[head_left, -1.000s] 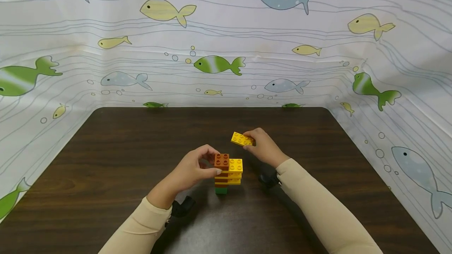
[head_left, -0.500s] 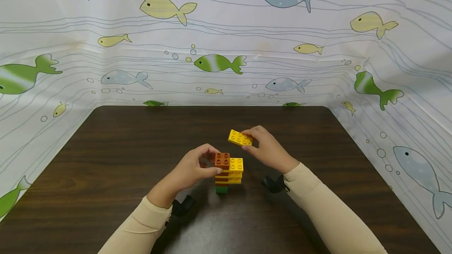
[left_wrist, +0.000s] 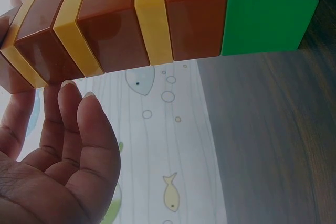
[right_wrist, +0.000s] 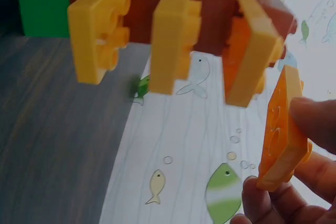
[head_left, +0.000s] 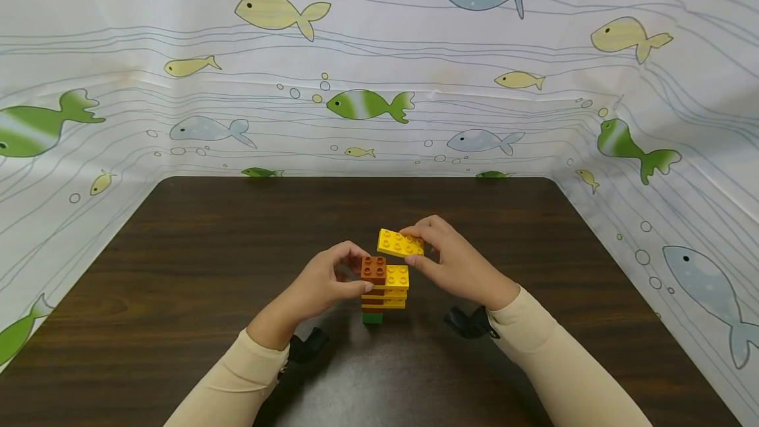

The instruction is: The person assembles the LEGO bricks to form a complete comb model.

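Observation:
A tower of toy building bricks stands upright on the table, with a green brick [head_left: 372, 318] at its foot and a brown brick [head_left: 373, 269] on top. Between brown bricks, three thin yellow bricks [left_wrist: 154, 19] are layered, their studded ends jutting out to the right. My left hand [head_left: 323, 282] grips the tower near its top, thumb in front and fingertips behind. Just behind and above the tower's top right, my right hand [head_left: 459, 262] pinches another thin yellow brick [head_left: 391, 242], tilted, studs upward. In the right wrist view this held brick [right_wrist: 283, 132] is apart from the tower.
The dark wooden table [head_left: 237, 229] reaches back to a white fish-print cloth [head_left: 379, 38] that rises behind and at both sides. Black wrist mounts [head_left: 308, 344] sit under both sleeved forearms.
My right hand has carried the thin yellow brick left and closer to the tower's top. The left hand keeps its grip on the tower, which has stayed put.

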The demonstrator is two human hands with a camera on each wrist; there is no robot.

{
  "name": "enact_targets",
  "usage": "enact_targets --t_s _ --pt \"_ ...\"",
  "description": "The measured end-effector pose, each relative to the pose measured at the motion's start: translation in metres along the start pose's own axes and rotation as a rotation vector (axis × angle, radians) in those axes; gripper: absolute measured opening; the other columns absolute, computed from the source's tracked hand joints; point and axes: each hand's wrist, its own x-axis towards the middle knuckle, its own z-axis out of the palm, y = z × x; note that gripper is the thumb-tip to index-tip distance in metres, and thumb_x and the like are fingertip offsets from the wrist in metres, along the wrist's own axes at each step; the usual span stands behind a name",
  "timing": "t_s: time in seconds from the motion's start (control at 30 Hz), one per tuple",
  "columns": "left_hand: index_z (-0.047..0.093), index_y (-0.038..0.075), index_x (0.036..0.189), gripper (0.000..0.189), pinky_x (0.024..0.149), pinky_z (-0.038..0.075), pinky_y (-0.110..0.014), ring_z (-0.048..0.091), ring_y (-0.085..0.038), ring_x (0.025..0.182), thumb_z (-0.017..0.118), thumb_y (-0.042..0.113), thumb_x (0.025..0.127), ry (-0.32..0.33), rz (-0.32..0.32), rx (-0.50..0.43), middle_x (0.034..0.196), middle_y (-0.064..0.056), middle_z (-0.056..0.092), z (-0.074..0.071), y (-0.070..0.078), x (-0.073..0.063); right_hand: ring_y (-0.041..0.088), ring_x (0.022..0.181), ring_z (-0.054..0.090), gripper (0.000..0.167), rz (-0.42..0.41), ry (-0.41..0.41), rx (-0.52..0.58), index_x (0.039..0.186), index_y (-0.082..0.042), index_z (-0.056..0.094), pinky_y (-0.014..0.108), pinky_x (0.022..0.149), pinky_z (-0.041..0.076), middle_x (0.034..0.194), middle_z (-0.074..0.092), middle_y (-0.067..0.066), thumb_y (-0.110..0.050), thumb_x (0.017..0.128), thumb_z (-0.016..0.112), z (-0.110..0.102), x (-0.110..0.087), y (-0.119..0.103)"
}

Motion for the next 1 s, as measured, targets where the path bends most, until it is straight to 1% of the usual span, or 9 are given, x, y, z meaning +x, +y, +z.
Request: enact_targets --t_s 0.1,0.17,0.33,0.43,0.8,1.0 --pt "0.057 0.001 0.111 0.029 0.079 0.051 -0.035 0.054 -0.021 0.091 0.070 0.013 0.088 -0.001 0.005 0.001 0.101 -0.008 0.059 0.000 0.000 0.000 0.020 0.104 0.050 0.043 -0.036 -0.004 0.015 0.129 -0.006 0.057 0.044 0.088 0.048 0.117 0.052 0.005 -0.013 0.089 0.070 -0.001 -0.003 -0.004" --pt "0.056 0.001 0.111 0.029 0.080 0.051 -0.035 0.054 -0.021 0.091 0.070 0.013 0.088 -0.001 0.006 0.003 0.101 -0.008 0.059 0.000 0.000 0.000 0.019 0.105 0.050 0.042 -0.050 -0.007 0.020 0.127 -0.007 0.058 0.043 0.090 0.048 0.116 0.052 0.004 -0.014 0.088 0.070 -0.001 -0.004 -0.007" --pt "0.056 0.001 0.112 0.030 0.080 0.051 -0.035 0.054 -0.021 0.091 0.070 0.012 0.088 -0.002 0.010 0.007 0.101 -0.009 0.059 0.000 0.000 0.000 0.015 0.103 0.049 0.040 -0.075 -0.022 0.016 0.126 -0.008 0.059 0.037 0.089 0.048 0.114 0.052 0.001 -0.015 0.089 0.070 -0.001 -0.005 -0.013" --pt "0.056 0.001 0.112 0.030 0.080 0.051 -0.035 0.055 -0.021 0.091 0.070 0.012 0.088 0.000 0.004 0.009 0.101 -0.008 0.059 0.000 0.000 0.000 0.015 0.103 0.049 0.040 -0.091 -0.041 0.007 0.127 -0.007 0.059 0.036 0.089 0.048 0.114 0.051 0.001 -0.015 0.089 0.069 0.000 -0.005 -0.015" --pt "0.055 0.001 0.111 0.030 0.079 0.052 -0.035 0.055 -0.021 0.089 0.071 0.013 0.088 -0.006 -0.004 0.006 0.100 -0.008 0.057 0.000 0.002 -0.001 0.015 0.100 0.048 0.039 -0.146 -0.085 -0.035 0.127 -0.008 0.060 0.035 0.087 0.049 0.113 0.051 0.001 -0.015 0.090 0.069 0.001 -0.003 -0.023" --pt "0.054 0.001 0.110 0.030 0.078 0.052 -0.034 0.055 -0.021 0.088 0.070 0.013 0.088 -0.009 -0.004 0.003 0.101 -0.009 0.058 -0.001 0.001 -0.001 0.014 0.099 0.048 0.039 -0.151 -0.095 -0.076 0.126 -0.008 0.060 0.033 0.086 0.049 0.112 0.051 0.001 -0.018 0.090 0.069 0.000 -0.002 -0.025"
